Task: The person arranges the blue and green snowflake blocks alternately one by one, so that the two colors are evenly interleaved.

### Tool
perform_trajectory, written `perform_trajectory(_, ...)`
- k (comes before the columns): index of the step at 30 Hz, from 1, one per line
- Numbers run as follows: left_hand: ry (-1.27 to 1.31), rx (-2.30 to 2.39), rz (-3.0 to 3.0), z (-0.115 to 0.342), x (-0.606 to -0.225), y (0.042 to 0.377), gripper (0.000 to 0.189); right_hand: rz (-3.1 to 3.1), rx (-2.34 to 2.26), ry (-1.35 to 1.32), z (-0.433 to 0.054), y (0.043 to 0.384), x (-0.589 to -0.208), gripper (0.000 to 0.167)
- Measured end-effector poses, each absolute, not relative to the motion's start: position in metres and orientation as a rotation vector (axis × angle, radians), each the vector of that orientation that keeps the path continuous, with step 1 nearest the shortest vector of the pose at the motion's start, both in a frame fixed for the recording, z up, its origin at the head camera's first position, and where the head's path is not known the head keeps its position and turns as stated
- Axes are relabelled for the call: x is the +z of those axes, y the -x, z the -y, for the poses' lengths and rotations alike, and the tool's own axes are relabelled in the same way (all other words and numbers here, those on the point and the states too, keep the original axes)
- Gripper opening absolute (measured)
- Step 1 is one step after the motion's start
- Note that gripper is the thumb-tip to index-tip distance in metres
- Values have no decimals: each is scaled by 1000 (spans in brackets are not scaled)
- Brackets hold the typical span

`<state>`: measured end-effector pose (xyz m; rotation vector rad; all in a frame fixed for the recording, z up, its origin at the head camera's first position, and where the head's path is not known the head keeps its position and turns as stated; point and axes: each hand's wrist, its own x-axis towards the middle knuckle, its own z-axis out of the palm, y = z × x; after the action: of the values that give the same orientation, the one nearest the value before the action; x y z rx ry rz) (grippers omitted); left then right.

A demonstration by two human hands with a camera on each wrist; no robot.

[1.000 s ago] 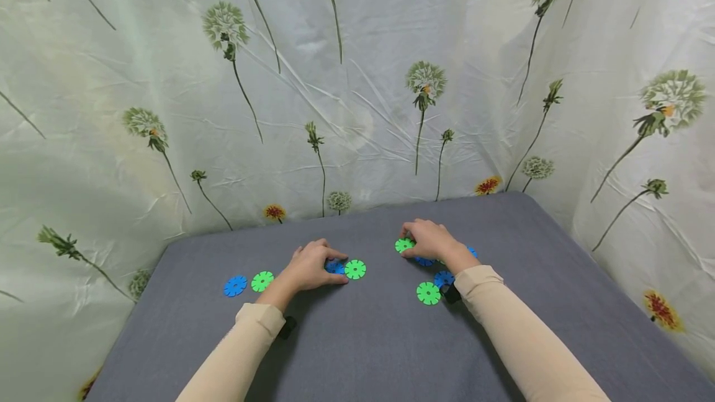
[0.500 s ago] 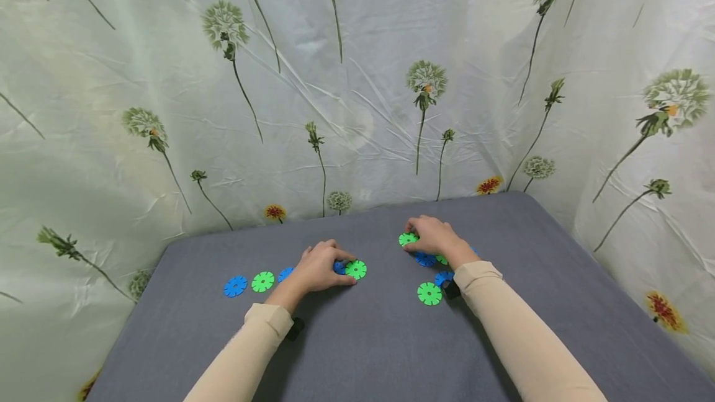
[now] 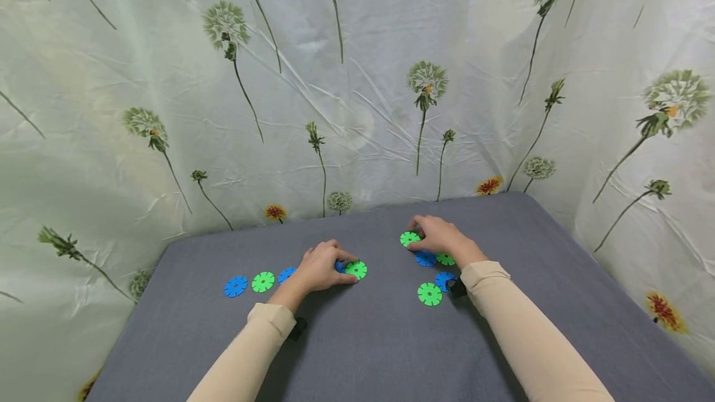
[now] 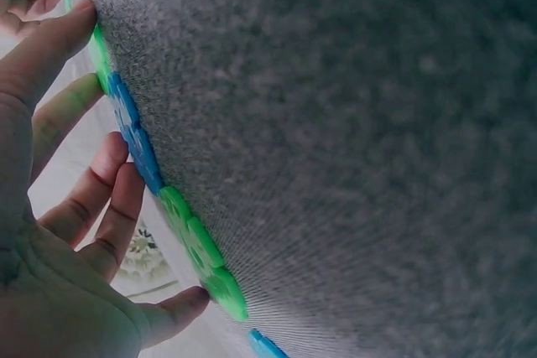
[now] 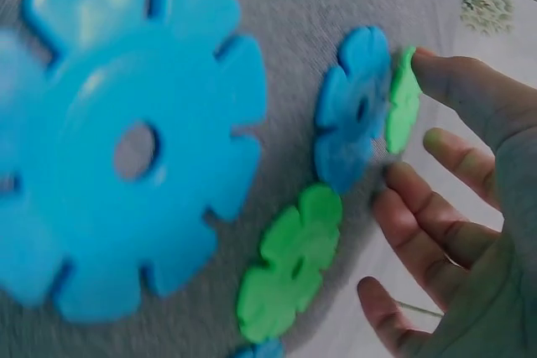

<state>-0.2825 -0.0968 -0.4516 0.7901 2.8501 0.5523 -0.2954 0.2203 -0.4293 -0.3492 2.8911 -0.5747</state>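
My left hand (image 3: 323, 267) pinches the edges of a green snowflake disc (image 3: 356, 270) between thumb and index finger. That green disc (image 4: 102, 56) is flat on the cloth; a blue disc (image 4: 134, 136) adjoins it, partly under my hand in the head view. My right hand (image 3: 441, 236) has thumb and index finger at opposite edges of another green disc (image 3: 409, 239), farther back. In the right wrist view this green disc (image 5: 404, 102) stands beside a blue disc (image 5: 352, 111), its other fingers held off the cloth. A further green disc (image 3: 445, 259) lies under my right wrist.
Leftward, a blue disc (image 3: 236, 286), a green disc (image 3: 263, 282) and a blue disc (image 3: 287, 274) form a row. Nearer me on the right are a green disc (image 3: 429, 294) and a blue disc (image 3: 444, 281). Grey cloth (image 3: 368, 346) covers the table; a flowered curtain (image 3: 363, 92) hangs behind.
My left hand has slid right, from the blue disc to the green one, uncovering another blue disc behind it. My right hand has shifted its green disc slightly back and right.
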Motion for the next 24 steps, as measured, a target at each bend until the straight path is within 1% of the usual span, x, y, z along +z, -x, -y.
perform_trajectory(5,-775,560,-2850,95,-450,282,41,-2811,-660,363,-233,290,-422,47)
perform_trajectory(12,-738,556,-2849,95,-448,281,42,-2744,-673,383,-246,283,-421,41)
perform_trajectory(24,-691,563,-2847,93,-449,282,44,-2781,-646,447,-250,275,-425,41)
